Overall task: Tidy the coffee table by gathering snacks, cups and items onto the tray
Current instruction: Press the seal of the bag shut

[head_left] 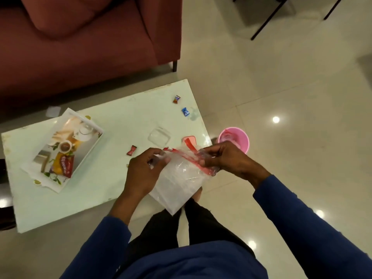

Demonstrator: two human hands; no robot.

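Both hands hold a clear plastic zip bag (179,186) with a red seal strip, above the near right corner of the pale coffee table (112,125). My left hand (144,170) pinches the strip's left end and my right hand (223,158) grips its right end. A white picture tray (94,146) sits on the table's left part with an orange-red snack packet (64,165) on it. Loose wrapped candies lie on the table: a red one (131,150), a blue one (185,111) and a brown-blue one (176,99). A clear glass container (159,136) stands near the bag.
A pink bin (234,138) stands on the glossy tiled floor just right of the table. A dark red sofa (84,43) runs behind the table. A pink object (189,139) shows at the table's edge behind the bag. Black chair legs (265,23) stand at the far right.
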